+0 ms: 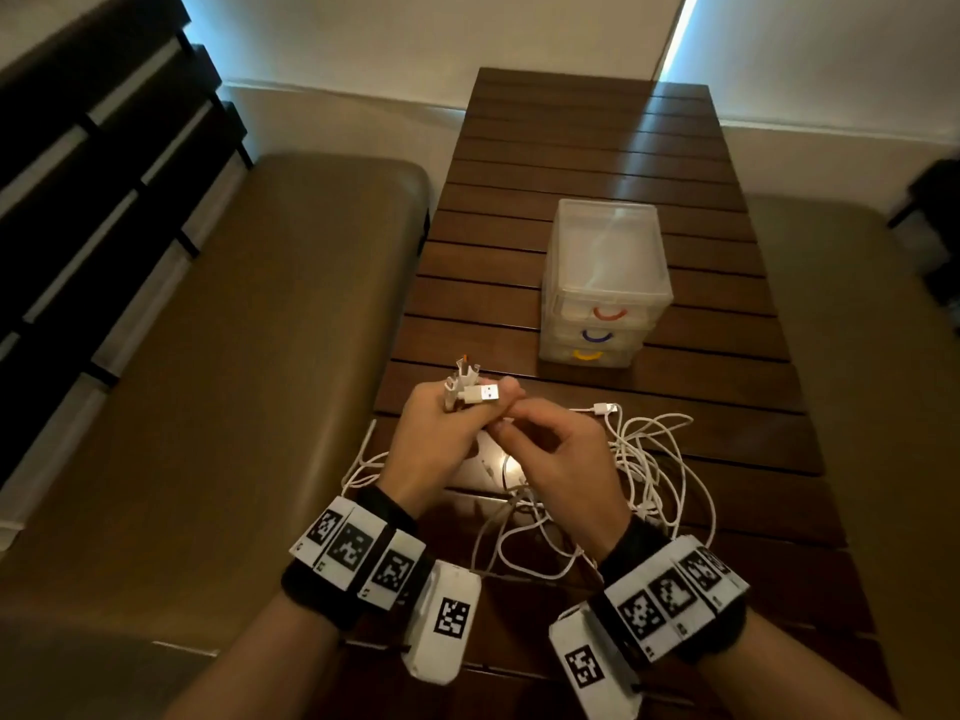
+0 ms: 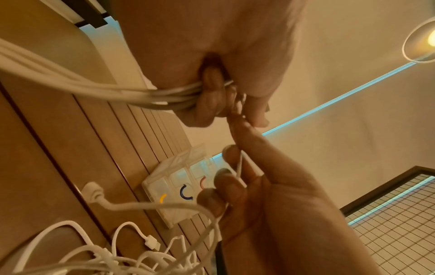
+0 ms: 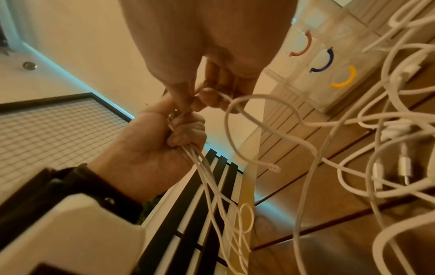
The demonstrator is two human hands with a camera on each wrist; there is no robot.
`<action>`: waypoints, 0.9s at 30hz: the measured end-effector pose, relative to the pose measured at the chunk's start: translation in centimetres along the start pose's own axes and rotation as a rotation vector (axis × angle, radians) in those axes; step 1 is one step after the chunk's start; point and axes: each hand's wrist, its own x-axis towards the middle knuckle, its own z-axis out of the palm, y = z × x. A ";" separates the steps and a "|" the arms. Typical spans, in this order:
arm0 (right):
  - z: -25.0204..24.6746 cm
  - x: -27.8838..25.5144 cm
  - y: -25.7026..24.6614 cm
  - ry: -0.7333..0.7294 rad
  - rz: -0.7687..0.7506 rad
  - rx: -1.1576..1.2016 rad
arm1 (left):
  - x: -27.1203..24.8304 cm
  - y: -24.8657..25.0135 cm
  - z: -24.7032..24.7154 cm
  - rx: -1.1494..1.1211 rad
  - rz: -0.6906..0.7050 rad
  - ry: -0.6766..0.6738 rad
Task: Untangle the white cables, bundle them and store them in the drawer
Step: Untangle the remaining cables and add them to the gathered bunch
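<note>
My left hand [image 1: 451, 414] grips several white cable ends, with a USB plug [image 1: 482, 394] and other connectors sticking out above its fist. In the left wrist view the gathered strands [image 2: 132, 93] run through its curled fingers. My right hand [image 1: 540, 439] is just to its right and pinches a single white cable [image 3: 233, 100] close to the left thumb. The rest of the white cables [image 1: 644, 459] lie tangled on the wooden table [image 1: 519, 283] under and to the right of both hands. The clear drawer unit [image 1: 605, 283] stands beyond, all three drawers closed.
The unit's drawers carry red [image 1: 609, 313], blue [image 1: 598, 336] and yellow [image 1: 587, 356] handles. A padded bench [image 1: 234, 356] runs along the table's left side, another seat [image 1: 857, 304] on the right. Dark slatted panels [image 1: 104, 148] stand at far left.
</note>
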 end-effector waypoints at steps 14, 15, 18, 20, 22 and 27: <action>-2.6 1.0 0.7 -0.379 0.273 -0.033 | 0.5 1.1 -0.4 -0.102 0.065 0.191; -2.6 1.2 0.8 -0.386 0.248 -0.068 | 0.4 1.3 -0.6 -0.158 0.065 0.201; -2.7 1.7 1.2 -0.412 0.199 -0.159 | 0.5 1.7 -1.6 -0.302 0.086 0.223; -3.0 1.9 1.8 -0.485 0.197 -0.240 | 0.9 2.7 -3.2 -0.456 0.114 0.283; -3.3 1.7 2.5 -0.502 0.216 -0.280 | 1.3 4.2 -5.1 -0.553 0.144 0.317; -3.0 1.1 2.8 -0.390 0.098 -0.328 | 0.4 4.3 -4.5 0.008 0.137 0.168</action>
